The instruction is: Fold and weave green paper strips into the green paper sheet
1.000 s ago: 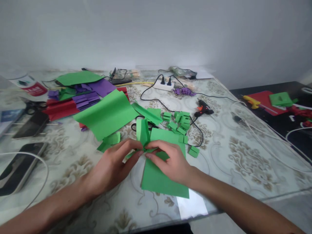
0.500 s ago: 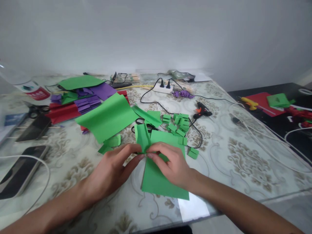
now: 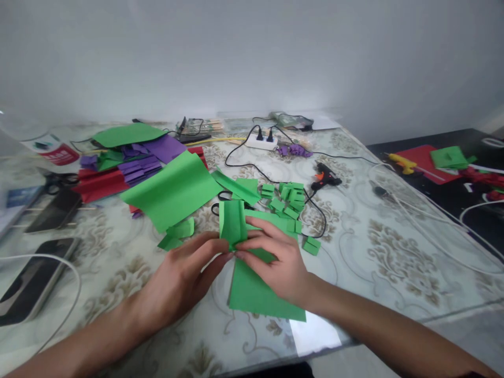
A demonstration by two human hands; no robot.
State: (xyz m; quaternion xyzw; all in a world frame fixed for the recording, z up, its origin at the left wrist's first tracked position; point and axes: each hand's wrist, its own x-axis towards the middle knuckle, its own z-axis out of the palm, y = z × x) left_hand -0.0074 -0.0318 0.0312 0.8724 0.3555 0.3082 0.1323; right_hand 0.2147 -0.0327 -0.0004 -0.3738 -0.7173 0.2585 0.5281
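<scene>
Between both hands a small green paper strip [image 3: 231, 223] stands up, creased lengthwise. My left hand [image 3: 192, 270] pinches its lower left edge between thumb and forefinger. At the lower right edge my right hand [image 3: 273, 260] pinches it too, fingertips close to the left ones. Below them lies a flat green sheet [image 3: 265, 294], partly covered by the right hand. Just beyond the strip are black-handled scissors [image 3: 224, 196], mostly hidden under green paper. Several small folded green paper pieces [image 3: 289, 197] lie in a pile to the right.
A large green sheet [image 3: 173, 191] and purple and red paper lie at the left, near a phone [image 3: 35, 281]. A black glue gun [image 3: 325, 176] rests at the right, its cord running beside the pile. A white power strip [image 3: 261, 140] sits farther back.
The green strip has turned more upright and faces me more squarely. My right hand's fingers have spread a little behind the pinch. Both hands stay in nearly the same place.
</scene>
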